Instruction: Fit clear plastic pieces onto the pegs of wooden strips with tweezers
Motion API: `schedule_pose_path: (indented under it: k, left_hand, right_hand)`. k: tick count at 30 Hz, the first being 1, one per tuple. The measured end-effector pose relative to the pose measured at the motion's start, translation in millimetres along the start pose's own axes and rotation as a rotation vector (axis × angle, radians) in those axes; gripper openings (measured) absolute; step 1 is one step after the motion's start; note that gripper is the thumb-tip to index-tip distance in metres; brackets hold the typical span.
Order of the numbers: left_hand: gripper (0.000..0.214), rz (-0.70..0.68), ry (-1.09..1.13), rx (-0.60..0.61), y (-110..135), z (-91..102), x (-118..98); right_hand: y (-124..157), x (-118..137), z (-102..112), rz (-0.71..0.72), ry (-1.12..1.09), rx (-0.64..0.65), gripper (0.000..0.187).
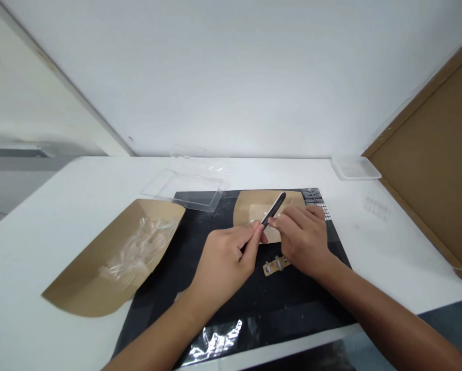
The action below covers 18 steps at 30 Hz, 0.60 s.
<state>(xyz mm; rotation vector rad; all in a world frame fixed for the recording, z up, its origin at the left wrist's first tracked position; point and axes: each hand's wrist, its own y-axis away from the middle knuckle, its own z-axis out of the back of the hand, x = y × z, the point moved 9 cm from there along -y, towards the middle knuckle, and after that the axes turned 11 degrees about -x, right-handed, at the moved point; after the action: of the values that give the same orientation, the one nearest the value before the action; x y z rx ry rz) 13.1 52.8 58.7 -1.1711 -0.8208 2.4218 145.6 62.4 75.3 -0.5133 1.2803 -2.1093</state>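
My left hand (225,263) is shut on slim black tweezers (274,210), whose upper end points away from me. My right hand (301,240) sits just beside them, its fingertips at or very near the tweezers. Under both hands lies a kraft paper sheet (254,207) on a black mat (293,322). Below my right hand, a small tan board with metal parts (276,266) rests on the mat. Neither hand touches it.
To the left, a kraft paper piece (76,293) holds a heap of transparent plastic pieces (138,252). A transparent plastic lid (182,188) overlaps the mat's far edge. A shallow transparent tray (355,167) stands on the white table (393,252), before a brown cardboard panel (428,154).
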Motion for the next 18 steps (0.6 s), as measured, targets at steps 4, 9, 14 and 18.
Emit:
schedule_pose_path:
  k: [4,9,14,18]
  left_hand:
    - [0.031,-0.05,-0.036,-0.048,-1.8,6.0,-7.4]
    - [0.03,-0.065,-0.037,-0.064,-2.8,8.1,-10.9]
    - [0.03,-0.064,-0.04,-0.046,-1.3,6.0,-8.0]
    - [0.023,-0.051,-0.017,-0.061,-2.1,5.8,-6.7]
  right_hand:
    - [-1.4,3.7,3.8,-0.011,0.007,-0.024,0.028]
    - [-3.7,3.1,6.2,-0.025,0.029,-0.054,0.028]
    - [-4.4,3.9,1.9,-0.004,-0.002,-0.019,0.028]
    - [-5.3,-10.3,7.2,-0.116,-0.065,-0.078,0.026]
